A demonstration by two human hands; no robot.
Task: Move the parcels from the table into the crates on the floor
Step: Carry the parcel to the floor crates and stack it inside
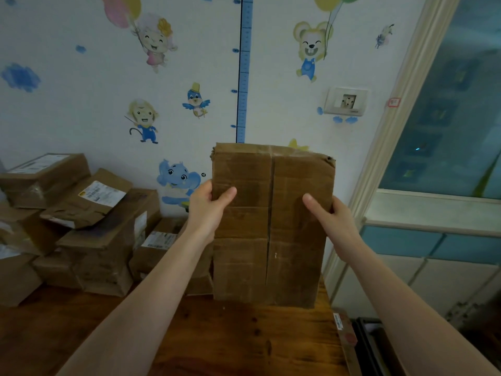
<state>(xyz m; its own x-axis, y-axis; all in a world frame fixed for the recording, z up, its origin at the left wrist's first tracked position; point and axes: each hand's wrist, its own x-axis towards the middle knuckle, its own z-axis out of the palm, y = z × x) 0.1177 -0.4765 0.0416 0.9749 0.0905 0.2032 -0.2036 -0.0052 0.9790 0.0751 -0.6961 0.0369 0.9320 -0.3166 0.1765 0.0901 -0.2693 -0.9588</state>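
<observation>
Dim, cool light is filling the room, giving everything a bluish cast. The wall (81, 118) is catching most of it — soft and even. The box (271, 226) is casting a dark shadow on the table (217, 335) just beneath it. The wide lens is bending straight lines at the edges — the frame (395, 126) at right is leaning inward. The parcels (103, 240) at left are looking soft, their labels blurring. The glass (447, 118) is showing dark and murky.
</observation>
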